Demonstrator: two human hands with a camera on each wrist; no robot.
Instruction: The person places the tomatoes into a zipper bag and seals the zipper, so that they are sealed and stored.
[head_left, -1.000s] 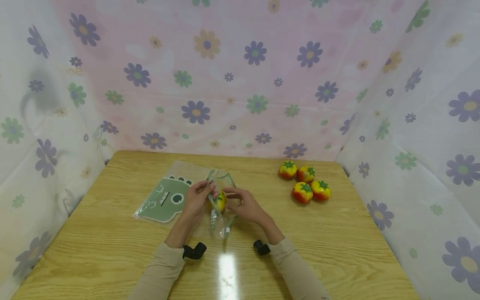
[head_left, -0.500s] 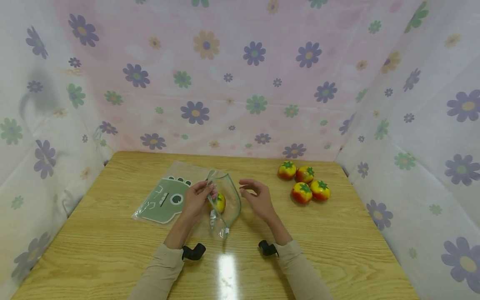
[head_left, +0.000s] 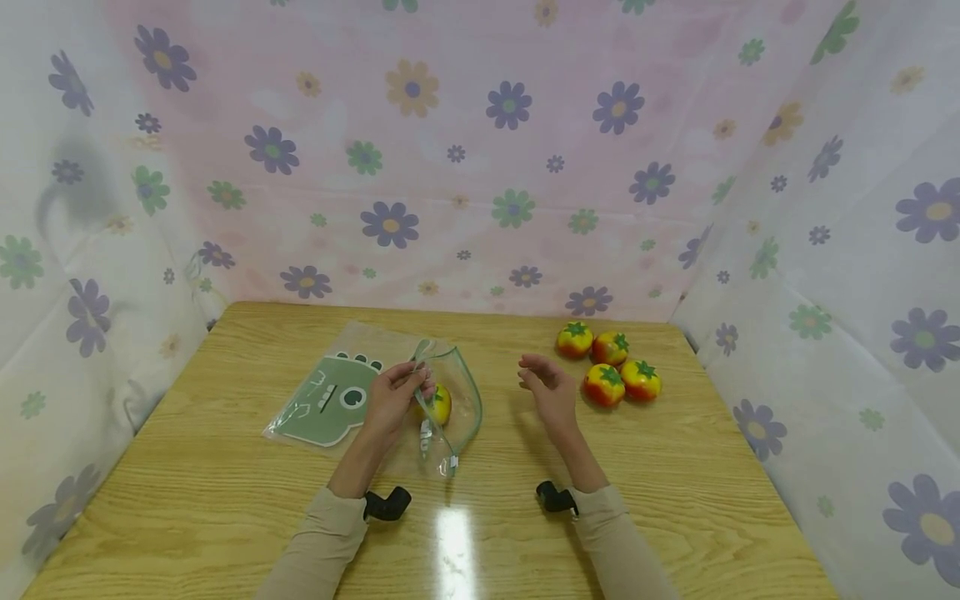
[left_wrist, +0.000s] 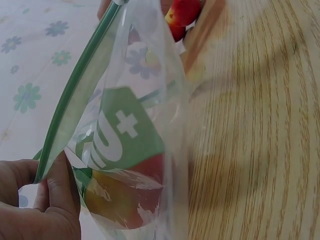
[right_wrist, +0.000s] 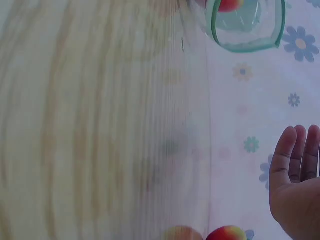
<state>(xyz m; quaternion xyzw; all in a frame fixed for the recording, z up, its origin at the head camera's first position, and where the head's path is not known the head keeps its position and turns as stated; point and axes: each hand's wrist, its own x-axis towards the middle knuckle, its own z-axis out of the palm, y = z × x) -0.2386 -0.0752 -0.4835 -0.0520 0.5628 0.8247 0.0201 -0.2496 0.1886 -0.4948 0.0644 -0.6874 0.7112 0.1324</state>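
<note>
Bag (left_wrist: pixel 127 130) in left fingers (left_wrist: pixel 61 187), rim (left_wrist: pixel 70 97) gaping; right fingers (head_left: pixel 542 365) clear.

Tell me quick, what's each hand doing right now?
Left hand: closed, pinching the edge of the clear bag.
Right hand: open, holding nothing.

You're in a small screened-off booth, like a recording station: flower-printed sheets (head_left: pixel 465 187) wall in three sides of your wood-grain surface (head_left: pixel 675 500), and you wear black wrist mounts (head_left: pixel 387 503). The wider room is hidden.
</note>
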